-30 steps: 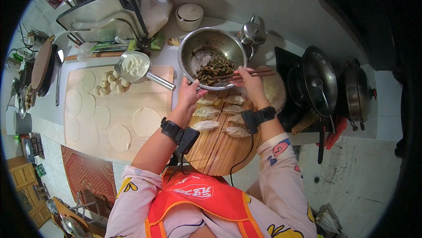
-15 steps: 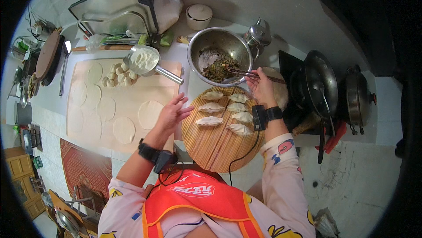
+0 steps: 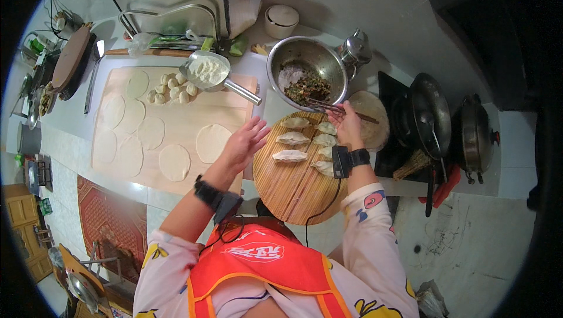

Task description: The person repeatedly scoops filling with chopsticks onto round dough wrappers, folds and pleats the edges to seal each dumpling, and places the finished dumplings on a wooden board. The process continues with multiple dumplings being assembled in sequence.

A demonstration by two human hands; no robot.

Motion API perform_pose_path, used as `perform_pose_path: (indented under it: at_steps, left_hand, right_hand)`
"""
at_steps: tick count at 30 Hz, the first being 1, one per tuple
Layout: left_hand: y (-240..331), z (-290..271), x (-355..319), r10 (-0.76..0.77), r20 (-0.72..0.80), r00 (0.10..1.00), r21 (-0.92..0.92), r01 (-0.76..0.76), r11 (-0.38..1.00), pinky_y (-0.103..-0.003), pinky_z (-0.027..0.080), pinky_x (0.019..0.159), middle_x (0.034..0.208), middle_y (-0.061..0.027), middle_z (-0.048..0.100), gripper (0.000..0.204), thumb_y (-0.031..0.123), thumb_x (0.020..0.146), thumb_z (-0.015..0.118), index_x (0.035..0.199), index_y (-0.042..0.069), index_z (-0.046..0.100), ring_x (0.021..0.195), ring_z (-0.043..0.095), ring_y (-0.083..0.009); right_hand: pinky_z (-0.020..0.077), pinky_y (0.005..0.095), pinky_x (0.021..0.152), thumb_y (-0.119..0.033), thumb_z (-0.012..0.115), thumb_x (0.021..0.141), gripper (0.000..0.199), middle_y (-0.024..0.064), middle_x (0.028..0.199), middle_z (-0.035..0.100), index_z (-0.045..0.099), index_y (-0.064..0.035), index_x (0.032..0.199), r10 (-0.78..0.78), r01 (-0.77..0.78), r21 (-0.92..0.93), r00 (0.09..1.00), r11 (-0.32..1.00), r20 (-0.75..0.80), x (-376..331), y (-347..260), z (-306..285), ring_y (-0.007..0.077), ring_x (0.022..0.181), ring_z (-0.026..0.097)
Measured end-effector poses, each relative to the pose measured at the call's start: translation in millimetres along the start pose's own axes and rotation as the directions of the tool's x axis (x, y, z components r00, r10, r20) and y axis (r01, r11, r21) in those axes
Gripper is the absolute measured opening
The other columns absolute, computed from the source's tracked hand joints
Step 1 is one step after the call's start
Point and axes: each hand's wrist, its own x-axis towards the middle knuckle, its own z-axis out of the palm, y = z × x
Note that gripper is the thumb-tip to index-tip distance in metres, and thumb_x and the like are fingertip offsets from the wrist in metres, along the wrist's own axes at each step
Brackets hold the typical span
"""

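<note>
Kitchen, tiled floor, white worktop (image 3: 70,119) along a wall.

Left part of the worktop: one pale board (image 3: 190,119). Near its far edge, a cluster of small dough pieces (image 3: 172,88); towards its left and near edges, flat dough rounds (image 3: 175,162). At its far right corner, one metal scoop of flour (image 3: 205,70), handle (image 3: 243,91) pointing past the board's right edge.

Centre: one steel bowl (image 3: 280,63), dark chopped filling (image 3: 308,88) inside, standing just beyond the far edge of a round slatted board (image 3: 290,195). On that board, towards its far edge, pleated dumplings (image 3: 292,138) in two columns, seven visible.

Right hand (image 3: 346,119): fingers closed around chopsticks (image 3: 368,117), tips at the bowl's near rim.

Left hand (image 3: 246,141): empty, fingers loosely extended and slightly parted, above the pale board's right edge.

Right end of the worktop: wok (image 3: 423,86) with ladle (image 3: 435,137); lidded pot (image 3: 478,136).

Far edge: white lidded jar (image 3: 281,20); steel jug (image 3: 355,51).
</note>
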Motion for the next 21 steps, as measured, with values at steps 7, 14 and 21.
perform_pose_path:
  at_steps: [7,14,21]
  left_hand:
    - [-12.5,49.4,55.8,0.036,0.022,0.999,-0.094,-0.034,0.995,-0.035,0.036,0.108,0.161,-0.01,0.024,0.063,0.012,0.102,0.043,0.156,0.006,0.013,0.141,0.038,-0.0212]
    - [-11.0,31.7,30.7,-0.029,-0.021,0.999,-0.038,0.028,0.999,-0.034,0.035,0.11,0.16,-0.0123,0.026,0.062,0.013,0.101,0.043,0.156,0.006,0.014,0.141,0.039,-0.022]
    - [29.9,-80.9,-76.3,0.208,-0.22,0.953,0.034,-0.205,0.978,-0.032,0.047,0.099,0.142,-0.0124,0.051,0.047,0.016,0.101,0.048,0.145,0.003,0.039,0.128,0.053,-0.0248]
  right_hand:
    - [0.0572,0.0319,0.067,-0.028,0.056,0.1,0.027,0.0118,0.085,0.068,0.062,-0.0028,0.093,0.133,-0.135,0.134,0.991,0.982,0.027,-5.7,4.0,-8.3,0.0235,0.08,0.07]
    - [0.057,0.0286,0.063,-0.026,0.058,0.099,0.025,0.0105,0.084,0.067,0.061,-0.0024,0.091,0.116,-0.115,0.25,0.993,0.961,0.012,-13.6,-7.0,-1.7,0.0223,0.076,0.068]
    - [0.055,0.0309,0.072,-0.033,0.055,0.101,0.032,0.0101,0.088,0.068,0.063,-0.0017,0.098,-0.072,0.055,0.129,0.988,0.99,0.134,-76.2,-9.8,36.6,0.021,0.081,0.068]
